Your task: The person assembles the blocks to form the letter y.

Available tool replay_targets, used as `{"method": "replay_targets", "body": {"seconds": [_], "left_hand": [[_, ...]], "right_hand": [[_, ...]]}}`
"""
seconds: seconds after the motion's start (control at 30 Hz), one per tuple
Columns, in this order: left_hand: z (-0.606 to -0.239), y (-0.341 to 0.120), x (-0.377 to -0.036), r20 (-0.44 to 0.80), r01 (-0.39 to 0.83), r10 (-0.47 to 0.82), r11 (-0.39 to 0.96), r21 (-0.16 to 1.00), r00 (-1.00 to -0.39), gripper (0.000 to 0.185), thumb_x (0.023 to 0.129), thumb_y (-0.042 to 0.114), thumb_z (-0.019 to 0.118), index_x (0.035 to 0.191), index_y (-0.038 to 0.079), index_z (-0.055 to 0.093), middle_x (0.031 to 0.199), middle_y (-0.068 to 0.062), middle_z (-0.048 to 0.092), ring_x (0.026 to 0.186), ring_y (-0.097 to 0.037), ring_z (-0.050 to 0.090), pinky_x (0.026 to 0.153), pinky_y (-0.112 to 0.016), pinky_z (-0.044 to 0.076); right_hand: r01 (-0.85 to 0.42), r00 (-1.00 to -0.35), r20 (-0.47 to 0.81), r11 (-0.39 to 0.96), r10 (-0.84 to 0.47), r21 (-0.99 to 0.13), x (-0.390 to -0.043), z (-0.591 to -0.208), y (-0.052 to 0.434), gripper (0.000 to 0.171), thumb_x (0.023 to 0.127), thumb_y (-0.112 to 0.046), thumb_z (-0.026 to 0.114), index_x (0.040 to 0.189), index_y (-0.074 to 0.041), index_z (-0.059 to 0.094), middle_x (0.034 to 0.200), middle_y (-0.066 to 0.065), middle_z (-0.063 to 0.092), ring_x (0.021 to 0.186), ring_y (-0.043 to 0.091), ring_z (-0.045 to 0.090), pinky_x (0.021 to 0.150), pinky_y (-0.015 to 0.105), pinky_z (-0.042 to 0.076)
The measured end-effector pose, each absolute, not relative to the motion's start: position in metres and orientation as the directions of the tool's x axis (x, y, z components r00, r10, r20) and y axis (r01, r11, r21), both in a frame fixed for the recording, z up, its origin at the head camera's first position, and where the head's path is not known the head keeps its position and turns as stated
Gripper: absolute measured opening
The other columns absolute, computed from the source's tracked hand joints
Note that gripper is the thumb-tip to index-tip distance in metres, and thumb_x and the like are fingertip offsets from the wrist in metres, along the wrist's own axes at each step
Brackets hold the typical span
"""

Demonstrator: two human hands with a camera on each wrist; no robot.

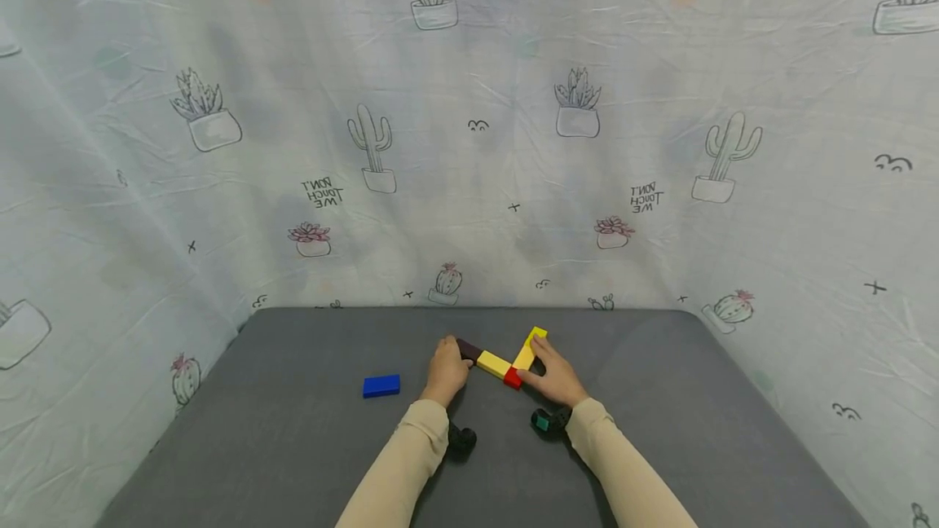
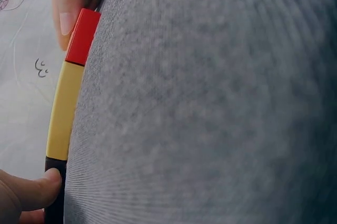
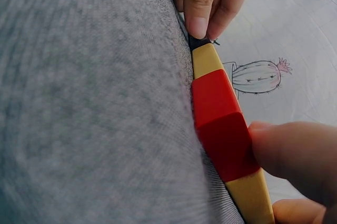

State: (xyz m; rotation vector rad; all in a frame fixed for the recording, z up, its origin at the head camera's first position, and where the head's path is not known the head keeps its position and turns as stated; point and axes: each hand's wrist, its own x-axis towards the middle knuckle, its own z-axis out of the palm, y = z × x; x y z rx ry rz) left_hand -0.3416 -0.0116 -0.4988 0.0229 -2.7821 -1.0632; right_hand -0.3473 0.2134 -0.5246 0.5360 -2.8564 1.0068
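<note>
Four-sided coloured blocks form a bent, V-like row on the table. At its left end, my left hand (image 1: 446, 373) pinches a dark brown block (image 1: 468, 351), the thumb on its near side. A pale yellow block (image 1: 493, 364) follows, end to end with it, then a red block (image 1: 512, 379) at the corner. From the red one a second yellow block (image 1: 525, 357) slants away to the far right. My right hand (image 1: 559, 380) holds this yellow block from the right, its thumb (image 3: 295, 148) against the red block. The farther right fingers are partly hidden.
A blue block (image 1: 381, 386) lies apart, left of my left hand. The grey table (image 1: 293, 446) ends at a hanging cloth (image 1: 469, 226) printed with cacti, behind and at both sides. Dark wrist devices (image 1: 550, 420) sit under both wrists.
</note>
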Motion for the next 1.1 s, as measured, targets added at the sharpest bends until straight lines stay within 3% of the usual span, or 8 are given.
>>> {"method": "replay_targets", "body": {"seconds": [0.27,0.43,0.57,0.77,1.1], "left_hand": [[-0.497,-0.014,-0.34,0.138,0.049,-0.054,0.759,0.649,-0.989,0.058,0.083,0.01,0.073,0.128,-0.013,0.045,0.118,-0.03,0.052,0.103,-0.042,0.057,0.085,-0.048,0.051],[-0.488,-0.023,-0.337,0.064,0.04,-0.005,0.734,0.678,-0.998,0.063,0.084,0.012,0.072,0.133,-0.013,0.041,0.125,-0.031,0.051,0.112,-0.043,0.054,0.09,-0.05,0.048],[-0.478,-0.036,-0.334,0.011,0.059,0.071,0.718,0.694,-0.997,0.065,0.086,0.017,0.07,0.135,-0.013,0.04,0.131,-0.031,0.049,0.117,-0.044,0.052,0.093,-0.053,0.047],[-0.469,-0.054,-0.33,-0.051,0.112,0.197,0.732,0.672,-0.979,0.055,0.089,0.025,0.067,0.127,-0.01,0.048,0.123,-0.027,0.055,0.109,-0.04,0.056,0.088,-0.051,0.048],[-0.47,-0.086,-0.309,-0.043,0.279,0.413,0.684,0.674,-0.91,0.053,0.092,0.031,0.061,0.127,-0.007,0.052,0.127,-0.023,0.056,0.119,-0.039,0.052,0.098,-0.051,0.043]], "right_hand": [[-0.352,-0.935,0.187,0.724,-0.301,-0.594,-0.345,-0.525,0.213,0.078,0.088,-0.045,0.062,0.145,0.002,0.035,0.152,0.022,0.029,0.138,0.041,0.03,0.108,0.058,0.029],[-0.343,-0.938,0.177,0.713,-0.299,-0.611,-0.344,-0.524,0.213,0.078,0.089,-0.044,0.062,0.146,0.002,0.033,0.153,0.021,0.027,0.14,0.04,0.027,0.109,0.058,0.027],[-0.338,-0.939,0.169,0.713,-0.3,-0.614,-0.345,-0.522,0.213,0.078,0.089,-0.044,0.061,0.146,0.001,0.031,0.154,0.02,0.025,0.14,0.039,0.026,0.11,0.058,0.026],[-0.337,-0.938,0.162,0.708,-0.305,-0.62,-0.346,-0.521,0.214,0.078,0.09,-0.043,0.061,0.147,0.001,0.03,0.154,0.02,0.024,0.14,0.04,0.025,0.109,0.059,0.026],[-0.34,-0.938,0.161,0.719,-0.308,-0.605,-0.347,-0.52,0.214,0.077,0.09,-0.041,0.061,0.146,0.002,0.031,0.154,0.021,0.025,0.14,0.041,0.026,0.109,0.059,0.026]]}}
